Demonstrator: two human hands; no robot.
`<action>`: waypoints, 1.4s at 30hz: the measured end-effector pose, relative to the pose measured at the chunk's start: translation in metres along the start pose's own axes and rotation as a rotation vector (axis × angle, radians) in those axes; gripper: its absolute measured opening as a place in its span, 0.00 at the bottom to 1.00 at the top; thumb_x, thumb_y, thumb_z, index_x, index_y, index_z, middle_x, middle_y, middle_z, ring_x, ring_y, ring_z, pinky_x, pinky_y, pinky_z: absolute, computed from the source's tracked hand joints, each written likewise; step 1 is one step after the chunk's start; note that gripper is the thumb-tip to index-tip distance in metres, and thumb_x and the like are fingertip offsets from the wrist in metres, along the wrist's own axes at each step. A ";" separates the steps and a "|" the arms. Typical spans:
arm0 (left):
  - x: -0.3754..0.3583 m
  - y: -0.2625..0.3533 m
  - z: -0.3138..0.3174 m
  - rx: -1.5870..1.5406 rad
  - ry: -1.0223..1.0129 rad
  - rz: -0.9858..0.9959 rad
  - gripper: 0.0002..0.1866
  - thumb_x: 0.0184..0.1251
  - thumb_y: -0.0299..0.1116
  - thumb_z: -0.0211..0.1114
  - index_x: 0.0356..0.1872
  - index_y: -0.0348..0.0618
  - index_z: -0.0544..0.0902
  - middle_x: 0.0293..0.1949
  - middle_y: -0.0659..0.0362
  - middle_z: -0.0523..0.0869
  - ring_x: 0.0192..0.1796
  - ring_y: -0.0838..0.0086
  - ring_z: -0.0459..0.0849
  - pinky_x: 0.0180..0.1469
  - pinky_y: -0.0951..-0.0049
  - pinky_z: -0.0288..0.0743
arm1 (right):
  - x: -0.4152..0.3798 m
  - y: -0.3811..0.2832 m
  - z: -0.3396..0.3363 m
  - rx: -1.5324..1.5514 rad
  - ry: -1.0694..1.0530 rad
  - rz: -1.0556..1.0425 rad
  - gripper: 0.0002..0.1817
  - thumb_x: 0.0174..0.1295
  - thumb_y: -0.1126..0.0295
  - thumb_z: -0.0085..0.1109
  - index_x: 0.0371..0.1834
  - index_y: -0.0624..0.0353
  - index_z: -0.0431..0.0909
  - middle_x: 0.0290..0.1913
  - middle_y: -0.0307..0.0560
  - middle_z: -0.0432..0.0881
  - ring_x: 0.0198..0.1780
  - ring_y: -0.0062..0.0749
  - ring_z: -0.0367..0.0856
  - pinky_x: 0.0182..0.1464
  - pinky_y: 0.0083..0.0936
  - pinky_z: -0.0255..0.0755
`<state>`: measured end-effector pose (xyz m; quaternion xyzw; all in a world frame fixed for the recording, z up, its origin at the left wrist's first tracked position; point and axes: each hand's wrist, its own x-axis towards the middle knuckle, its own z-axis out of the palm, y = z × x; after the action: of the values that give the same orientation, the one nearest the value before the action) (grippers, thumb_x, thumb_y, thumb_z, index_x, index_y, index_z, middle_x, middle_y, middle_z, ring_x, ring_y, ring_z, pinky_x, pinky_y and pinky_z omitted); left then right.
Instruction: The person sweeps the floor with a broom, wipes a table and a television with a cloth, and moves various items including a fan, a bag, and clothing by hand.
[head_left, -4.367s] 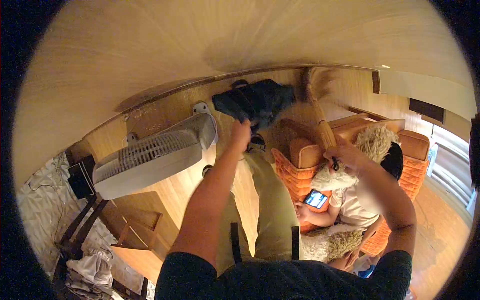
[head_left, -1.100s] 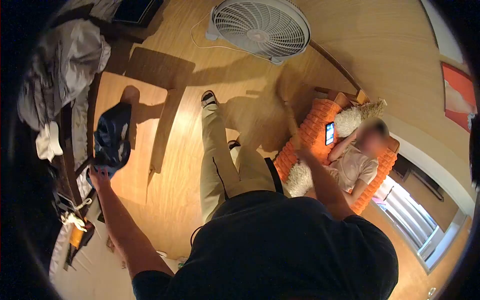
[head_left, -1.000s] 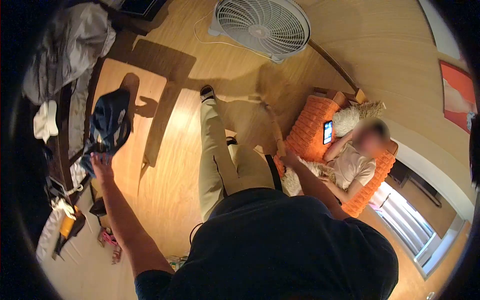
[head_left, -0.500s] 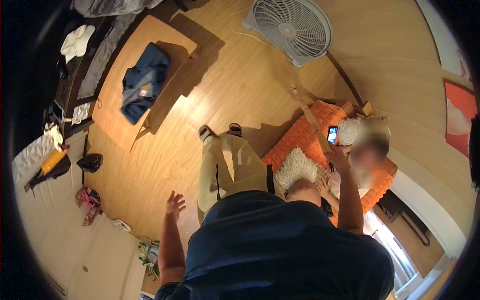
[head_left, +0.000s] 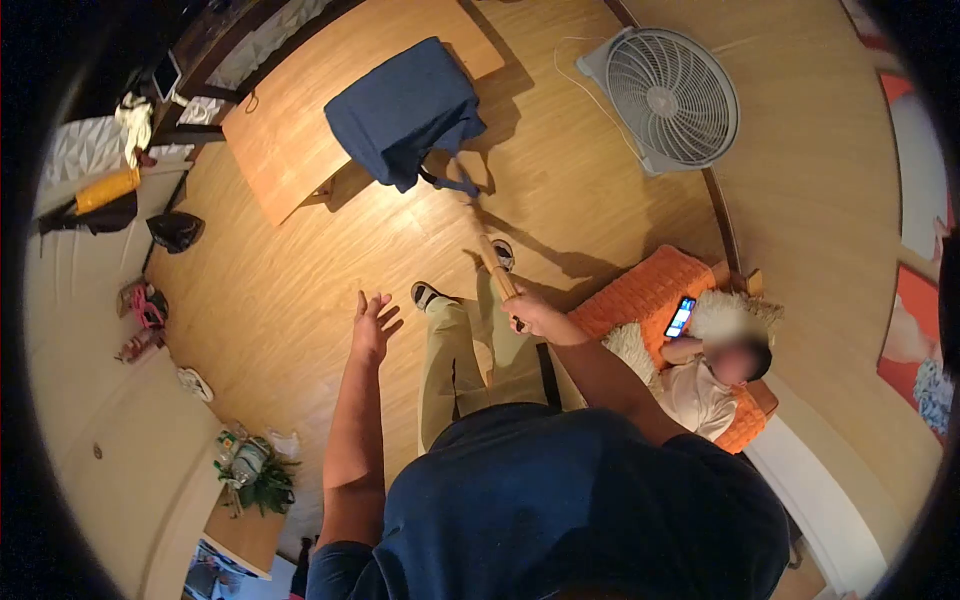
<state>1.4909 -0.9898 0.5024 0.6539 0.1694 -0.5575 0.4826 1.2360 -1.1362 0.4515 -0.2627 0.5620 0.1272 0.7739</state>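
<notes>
My right hand (head_left: 532,312) is wrapped round the lower end of a wooden stick (head_left: 497,266), which points away from me toward the table. The stick's far end is blurred, close to a strap hanging from a dark blue cloth item (head_left: 405,105). That item lies over the edge of the wooden table (head_left: 290,150), partly hanging off. To the left, my left hand (head_left: 373,322) is held over the floor with its fingers spread and nothing in it.
A grey fan (head_left: 662,100) stands at the upper right. Another person (head_left: 697,398) lies on an orange couch (head_left: 650,285) holding a phone (head_left: 680,316). A black bag (head_left: 175,231) and shoes (head_left: 195,384) are at the left, with a plant (head_left: 265,490) lower down.
The stick has swung from over the couch to the left, toward the table. The blue cloth now lies spread over the table's near edge. My view has shifted, and my left hand reaches farther forward.
</notes>
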 end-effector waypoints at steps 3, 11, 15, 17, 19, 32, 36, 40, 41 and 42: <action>0.009 -0.001 -0.006 -0.005 -0.012 0.014 0.39 0.60 0.42 0.51 0.63 0.50 0.35 0.52 0.53 0.68 0.52 0.58 0.69 0.49 0.61 0.66 | -0.025 -0.025 0.005 0.000 -0.060 0.045 0.17 0.50 0.76 0.50 0.46 0.54 0.63 0.17 0.38 0.64 0.13 0.21 0.62 0.12 0.22 0.58; -0.030 -0.103 -0.156 0.114 0.196 -0.242 0.31 0.61 0.43 0.48 0.62 0.51 0.46 0.53 0.54 0.69 0.49 0.61 0.71 0.45 0.64 0.67 | -0.149 -0.068 -0.028 -0.331 0.104 -0.078 0.36 0.51 0.75 0.51 0.63 0.55 0.46 0.15 0.37 0.65 0.11 0.21 0.62 0.11 0.20 0.58; -0.064 -0.159 -0.219 0.083 0.332 -0.354 0.24 0.64 0.46 0.41 0.57 0.45 0.60 0.53 0.53 0.69 0.51 0.59 0.69 0.46 0.64 0.67 | -0.089 -0.078 -0.010 -0.403 0.287 -0.180 0.25 0.50 0.76 0.52 0.53 0.58 0.58 0.17 0.39 0.66 0.12 0.23 0.64 0.12 0.21 0.61; -0.082 -0.173 -0.231 0.021 0.370 -0.365 0.24 0.64 0.46 0.39 0.56 0.43 0.62 0.53 0.53 0.69 0.51 0.59 0.70 0.45 0.64 0.67 | -0.021 -0.088 0.012 -0.430 0.319 -0.230 0.15 0.49 0.76 0.50 0.41 0.58 0.63 0.15 0.40 0.64 0.12 0.24 0.64 0.11 0.23 0.59; -0.092 -0.186 -0.238 -0.047 0.364 -0.361 0.24 0.63 0.42 0.43 0.59 0.48 0.54 0.52 0.53 0.69 0.49 0.61 0.71 0.43 0.65 0.68 | 0.050 -0.094 0.047 -0.326 0.305 -0.256 0.11 0.46 0.76 0.49 0.35 0.58 0.65 0.13 0.41 0.64 0.12 0.26 0.64 0.11 0.26 0.57; -0.147 -0.257 -0.230 -0.342 0.397 -0.260 0.35 0.57 0.34 0.51 0.64 0.55 0.44 0.44 0.58 0.74 0.38 0.72 0.73 0.34 0.73 0.70 | 0.118 -0.019 0.259 -1.350 0.355 -0.170 0.28 0.46 0.77 0.48 0.54 0.59 0.54 0.38 0.58 0.72 0.30 0.41 0.76 0.18 0.33 0.73; -0.145 -0.272 -0.223 -0.447 0.420 -0.275 0.36 0.57 0.34 0.52 0.64 0.52 0.43 0.42 0.59 0.75 0.34 0.75 0.72 0.30 0.76 0.69 | 0.106 0.000 0.311 -1.188 -0.294 0.104 0.32 0.47 0.74 0.52 0.58 0.60 0.51 0.28 0.50 0.72 0.19 0.31 0.71 0.14 0.26 0.67; -0.140 -0.276 -0.218 -0.521 0.399 -0.186 0.38 0.56 0.34 0.55 0.64 0.50 0.43 0.38 0.60 0.76 0.31 0.76 0.72 0.27 0.76 0.69 | 0.071 -0.007 0.340 -0.914 -0.344 0.228 0.32 0.49 0.74 0.53 0.59 0.57 0.51 0.17 0.41 0.68 0.14 0.24 0.66 0.12 0.21 0.60; -0.143 -0.280 -0.215 -0.556 0.414 -0.180 0.38 0.56 0.34 0.55 0.64 0.50 0.43 0.38 0.60 0.76 0.31 0.76 0.72 0.27 0.76 0.69 | 0.063 -0.015 0.326 -0.854 -0.346 0.199 0.31 0.51 0.74 0.52 0.59 0.55 0.51 0.14 0.39 0.66 0.13 0.23 0.65 0.11 0.21 0.59; -0.143 -0.281 -0.216 -0.550 0.423 -0.182 0.36 0.57 0.36 0.53 0.63 0.50 0.44 0.41 0.59 0.75 0.34 0.74 0.72 0.30 0.74 0.69 | 0.045 -0.030 0.316 -0.884 -0.491 0.220 0.29 0.54 0.73 0.49 0.60 0.53 0.51 0.15 0.38 0.66 0.11 0.21 0.63 0.10 0.20 0.57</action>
<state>1.3532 -0.6334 0.4868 0.5826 0.4667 -0.3840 0.5434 1.5200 -0.9919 0.4903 -0.4662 0.2805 0.4912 0.6802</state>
